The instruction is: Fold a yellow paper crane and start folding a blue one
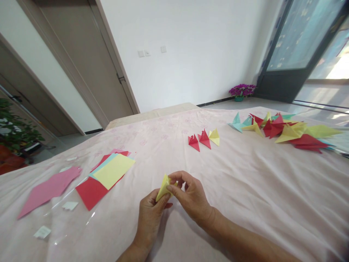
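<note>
Between my two hands is a small piece of folded yellow paper (163, 188), held above the cloth near the table's front. My left hand (151, 211) grips its lower edge between thumb and fingers. With thumb and forefinger, my right hand (191, 194) pinches the upper right part of the same paper; the fold under those fingers is hidden. Beyond my hands stand two red folded paper cranes (204, 139) and a yellow folded one (214, 137), in a short row.
Sheets of yellow paper (116, 170), red paper (91, 193) and pink paper (50, 189) lie on the left. A heap of folded paper cranes (291, 131) sits at the far right. The pink tablecloth (231, 182) is wrinkled. White paper scraps (70, 206) lie at left.
</note>
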Tool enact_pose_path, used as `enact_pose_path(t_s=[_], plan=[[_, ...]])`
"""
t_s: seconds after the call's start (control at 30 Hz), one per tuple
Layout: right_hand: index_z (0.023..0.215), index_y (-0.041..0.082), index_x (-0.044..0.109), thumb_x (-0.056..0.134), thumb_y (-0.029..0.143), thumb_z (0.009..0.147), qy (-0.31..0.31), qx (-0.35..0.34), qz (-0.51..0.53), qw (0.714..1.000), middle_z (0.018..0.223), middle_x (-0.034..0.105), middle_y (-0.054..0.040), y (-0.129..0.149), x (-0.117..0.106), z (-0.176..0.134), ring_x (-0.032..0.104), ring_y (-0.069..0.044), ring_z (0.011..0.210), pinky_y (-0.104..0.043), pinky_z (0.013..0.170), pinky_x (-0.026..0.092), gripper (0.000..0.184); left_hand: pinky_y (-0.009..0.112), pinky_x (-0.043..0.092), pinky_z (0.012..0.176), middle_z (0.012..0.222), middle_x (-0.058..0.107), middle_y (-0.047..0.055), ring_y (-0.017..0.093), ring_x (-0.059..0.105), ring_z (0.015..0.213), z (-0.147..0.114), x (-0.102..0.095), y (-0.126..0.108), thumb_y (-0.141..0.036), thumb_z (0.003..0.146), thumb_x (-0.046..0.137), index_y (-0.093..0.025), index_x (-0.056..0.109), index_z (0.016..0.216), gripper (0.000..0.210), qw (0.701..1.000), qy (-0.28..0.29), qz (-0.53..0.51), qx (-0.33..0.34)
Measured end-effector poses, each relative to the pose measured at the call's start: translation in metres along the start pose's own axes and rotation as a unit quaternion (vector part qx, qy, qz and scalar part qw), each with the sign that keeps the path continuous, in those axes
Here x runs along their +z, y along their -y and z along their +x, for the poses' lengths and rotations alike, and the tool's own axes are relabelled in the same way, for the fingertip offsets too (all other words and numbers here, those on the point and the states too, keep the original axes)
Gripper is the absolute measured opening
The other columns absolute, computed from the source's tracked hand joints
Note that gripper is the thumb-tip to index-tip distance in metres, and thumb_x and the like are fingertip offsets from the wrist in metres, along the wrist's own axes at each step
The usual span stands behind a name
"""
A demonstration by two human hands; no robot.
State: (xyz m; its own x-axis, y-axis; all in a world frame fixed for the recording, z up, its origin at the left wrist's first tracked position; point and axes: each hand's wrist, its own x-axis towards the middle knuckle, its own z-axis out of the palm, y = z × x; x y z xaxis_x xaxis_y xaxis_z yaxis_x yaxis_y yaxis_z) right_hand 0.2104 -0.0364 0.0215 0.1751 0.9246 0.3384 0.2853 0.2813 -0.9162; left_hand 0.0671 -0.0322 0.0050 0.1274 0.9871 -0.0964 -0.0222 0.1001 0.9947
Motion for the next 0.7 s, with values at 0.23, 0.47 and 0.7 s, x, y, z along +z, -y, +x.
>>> enact_pose_path(t_s=[0.23,0.47,0.7], plan=[[0.082,0.021,0.065,0.070,0.013,0.072,-0.002,0.002,-0.034,0.999,0.077,0.067,0.0033,0.0061,-0.0020,0.0004,0.056,-0.013,0.068,-0.026,0.066,0.042,0.014,0.030,0.058,0.069,0.086,0.073,0.005,0.020,0.065,0.078,0.0012,-0.0010,0.0042,-0.045,0.073,0.076,-0.016,0.076,0.090,0.034,1.000,0.011,0.006,-0.006],[0.077,0.021,0.061,0.070,0.012,0.072,-0.008,-0.006,-0.043,0.999,0.075,0.063,0.0036,0.0067,-0.0017,-0.0007,0.056,-0.013,0.070,-0.026,0.068,0.042,0.013,0.031,0.057,0.070,0.083,0.072,0.005,0.021,0.064,0.079,0.0007,-0.0001,0.0016,-0.046,0.075,0.075,-0.016,0.077,0.091,0.035,0.999,0.014,0.028,0.006],[0.076,0.021,0.065,0.066,0.011,0.076,0.012,-0.025,-0.055,0.998,0.074,0.063,0.0024,0.0023,-0.0022,0.0017,0.056,-0.014,0.071,-0.027,0.070,0.042,0.010,0.030,0.057,0.067,0.097,0.073,0.008,0.023,0.065,0.087,-0.0032,0.0028,-0.0037,-0.048,0.074,0.075,-0.018,0.074,0.104,0.042,1.000,0.008,0.011,0.002]])
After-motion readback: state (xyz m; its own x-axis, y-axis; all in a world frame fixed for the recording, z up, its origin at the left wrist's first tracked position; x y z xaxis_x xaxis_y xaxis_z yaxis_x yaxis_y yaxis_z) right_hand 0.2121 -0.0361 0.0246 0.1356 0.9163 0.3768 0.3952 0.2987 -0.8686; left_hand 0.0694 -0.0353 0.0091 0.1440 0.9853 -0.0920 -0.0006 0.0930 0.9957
